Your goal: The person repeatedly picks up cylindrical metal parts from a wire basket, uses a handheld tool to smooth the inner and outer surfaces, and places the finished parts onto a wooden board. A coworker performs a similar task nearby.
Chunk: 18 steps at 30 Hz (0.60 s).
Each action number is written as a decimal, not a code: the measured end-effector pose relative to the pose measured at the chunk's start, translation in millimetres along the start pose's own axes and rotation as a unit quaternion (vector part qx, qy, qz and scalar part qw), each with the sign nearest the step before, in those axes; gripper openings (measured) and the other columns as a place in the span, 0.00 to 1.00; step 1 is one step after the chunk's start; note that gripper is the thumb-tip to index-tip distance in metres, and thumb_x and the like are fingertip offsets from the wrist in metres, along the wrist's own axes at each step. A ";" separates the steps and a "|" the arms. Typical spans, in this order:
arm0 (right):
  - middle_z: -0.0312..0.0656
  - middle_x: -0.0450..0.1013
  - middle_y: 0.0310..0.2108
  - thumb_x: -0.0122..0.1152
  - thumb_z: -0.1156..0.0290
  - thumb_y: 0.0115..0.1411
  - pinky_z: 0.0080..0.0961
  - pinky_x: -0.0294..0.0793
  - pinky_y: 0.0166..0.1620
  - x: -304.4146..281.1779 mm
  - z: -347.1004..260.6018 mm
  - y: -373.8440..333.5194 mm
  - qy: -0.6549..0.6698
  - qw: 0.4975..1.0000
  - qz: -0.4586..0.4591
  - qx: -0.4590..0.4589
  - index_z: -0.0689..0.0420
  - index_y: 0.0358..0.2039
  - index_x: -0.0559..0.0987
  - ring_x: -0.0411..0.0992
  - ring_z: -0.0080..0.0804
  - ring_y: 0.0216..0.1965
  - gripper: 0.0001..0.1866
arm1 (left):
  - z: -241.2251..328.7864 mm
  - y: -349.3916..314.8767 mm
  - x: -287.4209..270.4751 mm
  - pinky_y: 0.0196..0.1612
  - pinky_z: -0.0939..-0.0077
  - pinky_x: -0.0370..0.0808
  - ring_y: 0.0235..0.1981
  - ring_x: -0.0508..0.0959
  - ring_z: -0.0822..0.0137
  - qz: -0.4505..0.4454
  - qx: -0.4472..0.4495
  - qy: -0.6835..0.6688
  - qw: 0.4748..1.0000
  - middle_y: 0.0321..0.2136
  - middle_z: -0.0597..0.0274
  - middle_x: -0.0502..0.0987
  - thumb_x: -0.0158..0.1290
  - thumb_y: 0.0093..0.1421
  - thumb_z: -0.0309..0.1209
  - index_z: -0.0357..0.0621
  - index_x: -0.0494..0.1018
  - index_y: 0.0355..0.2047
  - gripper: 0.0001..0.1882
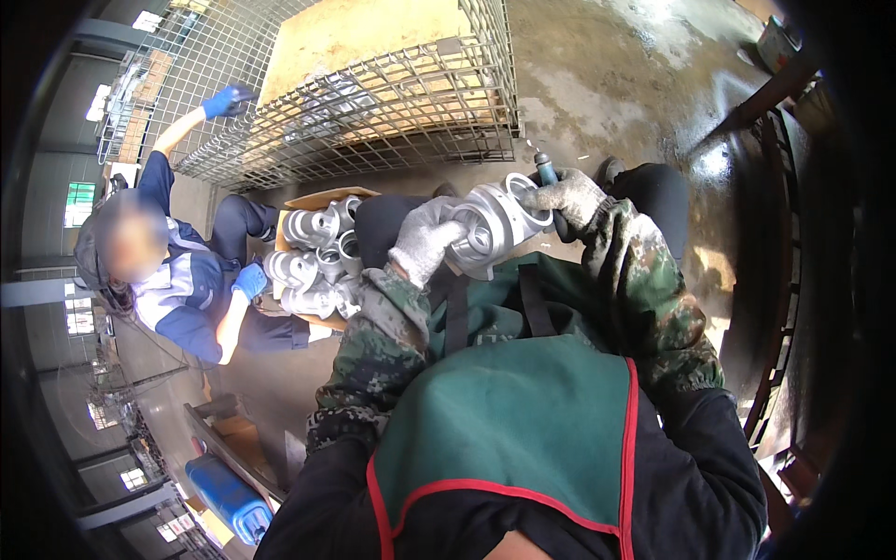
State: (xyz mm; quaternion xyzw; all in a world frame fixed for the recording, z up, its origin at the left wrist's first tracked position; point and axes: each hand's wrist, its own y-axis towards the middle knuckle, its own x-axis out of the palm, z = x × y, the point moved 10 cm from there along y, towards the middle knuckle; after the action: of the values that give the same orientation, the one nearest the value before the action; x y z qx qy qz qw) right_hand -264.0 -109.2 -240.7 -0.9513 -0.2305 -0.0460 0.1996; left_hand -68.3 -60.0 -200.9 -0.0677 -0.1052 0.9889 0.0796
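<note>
My left hand (425, 241), in a grey-white work glove, is closed on the near left end of a silver metal pipe fitting (502, 217). The fitting has wide round openings and a raised collar, and it is held over my lap. My right hand (571, 200), gloved too, is wrapped round a slim teal and dark die grinder (547, 172), whose thin tip points up and away. The fingers of this hand reach the far right rim of the fitting; whether they press on it I cannot tell. A cardboard box (327, 198) of similar fittings (322, 257) stands to the left.
A co-worker with blue gloves (250, 280) sits at the left, one hand by the box and the other at a wire mesh cage (373, 89). Wooden board (364, 37) lies in the cage. A blue plastic container (229, 499) is at lower left. Dark metal framing (770, 233) runs along the right.
</note>
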 end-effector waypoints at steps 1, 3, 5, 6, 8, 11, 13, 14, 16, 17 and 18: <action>0.39 0.75 0.23 0.69 0.61 0.49 0.23 0.67 0.27 -0.5 -10.8 -9.3 -0.007 1.000 0.012 0.005 0.64 0.39 0.80 0.71 0.27 0.24 0.22 | 1.1 1.9 -1.5 0.43 0.78 0.73 0.37 0.77 0.72 0.014 0.003 0.039 0.999 0.35 0.62 0.79 0.55 0.56 0.26 0.33 0.73 0.46 0.17; 0.41 0.76 0.24 0.68 0.66 0.47 0.23 0.70 0.26 -5.6 -14.0 -16.1 0.009 0.999 0.044 0.002 0.66 0.36 0.80 0.72 0.28 0.24 0.19 | 4.3 1.7 -7.0 0.46 0.75 0.74 0.41 0.78 0.68 0.072 0.034 0.119 0.990 0.39 0.56 0.79 0.59 0.56 0.31 0.34 0.69 0.52 0.24; 0.43 0.76 0.24 0.67 0.68 0.47 0.24 0.72 0.25 -9.9 -15.6 -26.8 0.015 0.996 0.092 0.000 0.68 0.36 0.79 0.72 0.29 0.22 0.18 | 32.3 -11.8 -7.9 0.52 0.72 0.71 0.47 0.76 0.65 0.191 0.122 0.167 0.960 0.46 0.54 0.76 0.59 0.55 0.29 0.35 0.67 0.55 0.27; 0.43 0.76 0.24 0.66 0.69 0.47 0.24 0.73 0.24 -13.0 -16.3 -31.1 0.017 0.993 0.116 -0.001 0.68 0.36 0.79 0.73 0.29 0.21 0.17 | 48.4 -24.7 -9.2 0.55 0.71 0.70 0.50 0.75 0.64 0.249 0.165 0.189 0.936 0.49 0.52 0.75 0.59 0.55 0.28 0.36 0.66 0.57 0.29; 0.44 0.75 0.23 0.65 0.72 0.49 0.26 0.75 0.22 -20.4 -3.7 -29.3 0.077 0.987 0.143 -0.017 0.69 0.37 0.77 0.72 0.31 0.18 0.16 | 78.1 -41.0 14.2 0.53 0.69 0.72 0.48 0.77 0.62 0.218 0.188 0.270 0.919 0.45 0.52 0.78 0.66 0.48 0.28 0.36 0.66 0.55 0.34; 0.44 0.73 0.22 0.64 0.74 0.50 0.27 0.75 0.21 -11.9 1.8 -30.2 0.139 0.977 0.160 -0.009 0.69 0.38 0.75 0.72 0.32 0.17 0.16 | 75.5 -41.0 32.4 0.46 0.70 0.76 0.42 0.79 0.66 0.168 0.146 0.198 0.955 0.40 0.55 0.79 0.70 0.42 0.26 0.38 0.69 0.51 0.34; 0.44 0.73 0.22 0.64 0.75 0.49 0.27 0.75 0.21 -3.3 12.3 -30.9 0.163 0.974 0.156 0.009 0.69 0.38 0.75 0.72 0.32 0.17 0.16 | 56.6 -34.7 26.8 0.45 0.71 0.75 0.41 0.79 0.65 0.158 0.154 0.215 0.951 0.38 0.57 0.80 0.70 0.40 0.27 0.41 0.71 0.49 0.33; 0.44 0.73 0.22 0.64 0.75 0.49 0.27 0.75 0.21 1.7 15.6 -31.9 0.169 0.973 0.153 0.025 0.69 0.37 0.75 0.71 0.33 0.17 0.15 | 58.6 -34.8 23.7 0.44 0.71 0.75 0.40 0.80 0.64 0.169 0.186 0.276 0.928 0.36 0.58 0.80 0.70 0.40 0.27 0.42 0.73 0.47 0.31; 0.44 0.73 0.22 0.64 0.73 0.49 0.28 0.73 0.21 8.1 15.1 -35.3 0.164 0.975 0.146 0.039 0.67 0.37 0.76 0.71 0.33 0.18 0.15 | 58.6 -25.6 25.1 0.42 0.70 0.75 0.37 0.80 0.62 0.150 0.204 0.352 0.901 0.35 0.59 0.80 0.71 0.39 0.28 0.42 0.76 0.42 0.27; 0.44 0.73 0.22 0.64 0.71 0.49 0.28 0.72 0.22 11.6 17.1 -38.3 0.152 0.977 0.146 0.044 0.67 0.37 0.76 0.71 0.33 0.18 0.16 | 60.5 -22.1 27.1 0.41 0.70 0.75 0.36 0.80 0.61 0.138 0.210 0.388 0.886 0.34 0.59 0.80 0.71 0.39 0.29 0.43 0.77 0.40 0.25; 0.43 0.73 0.23 0.64 0.69 0.49 0.28 0.71 0.23 14.6 18.5 -39.8 0.140 0.978 0.145 0.049 0.66 0.37 0.77 0.71 0.32 0.19 0.17 | 60.8 -19.7 24.6 0.40 0.70 0.75 0.35 0.80 0.60 0.128 0.209 0.367 0.898 0.34 0.59 0.79 0.71 0.38 0.29 0.43 0.78 0.38 0.24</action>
State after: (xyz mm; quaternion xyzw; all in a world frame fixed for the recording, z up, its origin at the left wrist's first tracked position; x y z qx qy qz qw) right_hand -269.3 -63.3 -240.8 -0.9478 -0.0617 -0.1381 0.2809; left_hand -98.8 -48.8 -140.6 -0.4202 0.1498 0.8950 -0.0023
